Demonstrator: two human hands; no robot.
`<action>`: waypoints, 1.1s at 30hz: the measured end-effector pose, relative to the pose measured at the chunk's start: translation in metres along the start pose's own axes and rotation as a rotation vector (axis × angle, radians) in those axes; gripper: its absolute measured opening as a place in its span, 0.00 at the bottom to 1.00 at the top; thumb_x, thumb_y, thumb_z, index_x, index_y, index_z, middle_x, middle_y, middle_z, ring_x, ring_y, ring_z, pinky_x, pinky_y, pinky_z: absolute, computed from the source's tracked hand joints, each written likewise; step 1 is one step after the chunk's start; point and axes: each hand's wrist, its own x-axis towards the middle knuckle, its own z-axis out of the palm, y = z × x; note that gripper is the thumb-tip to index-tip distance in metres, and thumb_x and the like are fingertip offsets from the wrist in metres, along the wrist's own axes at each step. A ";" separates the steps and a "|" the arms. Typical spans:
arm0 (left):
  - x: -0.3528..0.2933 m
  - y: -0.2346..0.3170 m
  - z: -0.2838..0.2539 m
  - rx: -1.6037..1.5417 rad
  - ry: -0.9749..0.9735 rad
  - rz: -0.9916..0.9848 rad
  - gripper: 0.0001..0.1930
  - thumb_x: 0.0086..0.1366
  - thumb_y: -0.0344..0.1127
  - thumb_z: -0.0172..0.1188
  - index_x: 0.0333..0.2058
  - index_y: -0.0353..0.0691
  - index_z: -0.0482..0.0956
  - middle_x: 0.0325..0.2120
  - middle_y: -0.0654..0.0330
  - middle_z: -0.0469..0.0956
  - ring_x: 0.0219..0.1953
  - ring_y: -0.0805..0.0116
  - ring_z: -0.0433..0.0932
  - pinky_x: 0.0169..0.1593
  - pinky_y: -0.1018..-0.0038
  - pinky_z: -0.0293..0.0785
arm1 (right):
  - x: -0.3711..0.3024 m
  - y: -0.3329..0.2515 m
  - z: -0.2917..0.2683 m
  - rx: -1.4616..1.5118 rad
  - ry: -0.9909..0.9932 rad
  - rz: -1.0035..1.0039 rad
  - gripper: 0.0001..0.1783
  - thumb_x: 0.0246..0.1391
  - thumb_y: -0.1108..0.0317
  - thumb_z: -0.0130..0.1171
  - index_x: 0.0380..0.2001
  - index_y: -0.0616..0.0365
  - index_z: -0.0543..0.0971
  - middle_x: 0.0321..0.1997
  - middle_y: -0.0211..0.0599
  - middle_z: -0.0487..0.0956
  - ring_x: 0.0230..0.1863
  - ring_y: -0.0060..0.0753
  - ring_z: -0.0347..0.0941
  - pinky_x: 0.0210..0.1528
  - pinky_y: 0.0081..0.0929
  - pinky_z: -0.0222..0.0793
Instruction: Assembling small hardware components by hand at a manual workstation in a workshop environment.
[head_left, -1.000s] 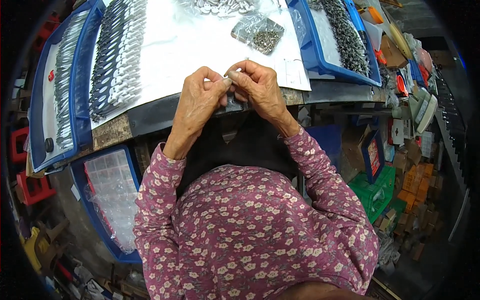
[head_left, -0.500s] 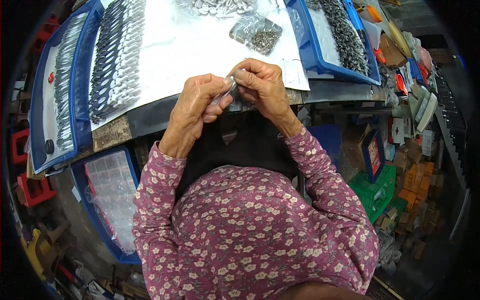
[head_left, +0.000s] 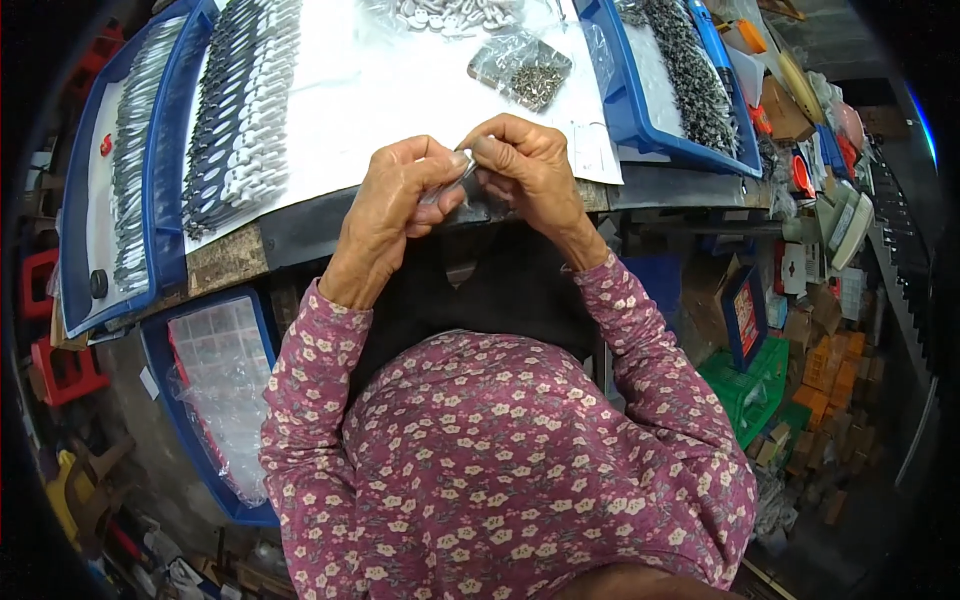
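Note:
Over the near edge of the table, my two hands meet at the fingertips. Thumb and fingers of my left hand [head_left: 395, 200] are closed on a small pale plastic piece [head_left: 467, 165], mostly hidden by the fingers. From the other side my right hand [head_left: 538, 180] pinches at the upper end of the same piece. Beyond them on white paper [head_left: 400, 100] lies a dark square tray [head_left: 490, 65] under clear plastic, with small brassy metal bits [head_left: 537, 85] like screws. At the far edge is a heap of white plastic pieces [head_left: 455, 12].
Neat rows of black-and-white pieces [head_left: 245, 130] lie at left, beside a blue tray [head_left: 150, 230] of grey pieces. Another blue tray [head_left: 640, 130] at right holds small black parts. Below the table sit a compartmented plastic box [head_left: 220, 350] and a green crate [head_left: 755, 390].
Both hands stay nearly in place, with only slight finger movement around the small piece. The view has shifted slightly.

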 end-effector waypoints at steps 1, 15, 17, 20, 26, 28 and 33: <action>-0.003 0.002 -0.002 0.039 0.024 0.009 0.08 0.55 0.35 0.55 0.23 0.38 0.69 0.14 0.64 0.68 0.11 0.86 0.55 0.12 0.89 0.46 | 0.003 -0.003 0.002 -0.015 -0.028 0.045 0.08 0.53 0.71 0.52 0.31 0.66 0.75 0.18 0.24 0.67 0.17 0.10 0.56 0.17 0.10 0.50; -0.084 0.046 -0.052 0.275 -0.028 0.216 0.08 0.58 0.35 0.53 0.34 0.37 0.69 0.16 0.66 0.70 0.15 0.85 0.61 0.18 0.89 0.53 | 0.012 -0.070 0.101 -1.210 -0.319 -0.816 0.19 0.33 0.80 0.60 0.35 0.54 0.76 0.32 0.33 0.72 0.31 0.35 0.67 0.35 0.30 0.63; -0.089 0.052 -0.056 0.311 -0.012 0.274 0.08 0.58 0.34 0.53 0.34 0.37 0.69 0.16 0.66 0.70 0.15 0.86 0.61 0.18 0.89 0.53 | 0.015 -0.074 0.112 -1.234 -0.339 -0.835 0.18 0.33 0.79 0.61 0.34 0.56 0.75 0.32 0.33 0.72 0.30 0.35 0.67 0.33 0.28 0.64; -0.097 0.066 -0.056 0.577 0.080 0.386 0.10 0.57 0.32 0.53 0.36 0.34 0.69 0.17 0.62 0.72 0.16 0.77 0.67 0.20 0.82 0.61 | 0.028 -0.080 0.122 -1.240 -0.359 -0.910 0.13 0.35 0.77 0.61 0.30 0.61 0.74 0.31 0.36 0.72 0.28 0.36 0.68 0.27 0.25 0.64; -0.102 0.079 -0.051 1.241 0.828 1.369 0.17 0.50 0.21 0.52 0.42 0.31 0.70 0.32 0.49 0.74 0.34 0.52 0.74 0.37 0.68 0.69 | 0.078 -0.087 0.133 -1.161 -0.271 -0.911 0.09 0.39 0.78 0.59 0.26 0.63 0.71 0.27 0.40 0.69 0.27 0.41 0.68 0.28 0.29 0.64; -0.106 0.066 -0.054 1.193 0.790 1.331 0.17 0.49 0.22 0.52 0.41 0.30 0.69 0.36 0.49 0.72 0.36 0.55 0.72 0.38 0.67 0.67 | 0.099 -0.083 0.142 -1.167 -0.200 -0.887 0.06 0.40 0.78 0.58 0.26 0.63 0.72 0.25 0.39 0.69 0.25 0.38 0.68 0.26 0.28 0.63; -0.101 0.027 -0.070 1.054 0.498 0.958 0.16 0.50 0.20 0.50 0.41 0.30 0.70 0.31 0.48 0.72 0.34 0.52 0.72 0.40 0.65 0.67 | 0.150 -0.058 0.169 -1.211 -0.136 -0.890 0.05 0.42 0.74 0.58 0.25 0.62 0.73 0.24 0.37 0.69 0.25 0.37 0.67 0.27 0.29 0.62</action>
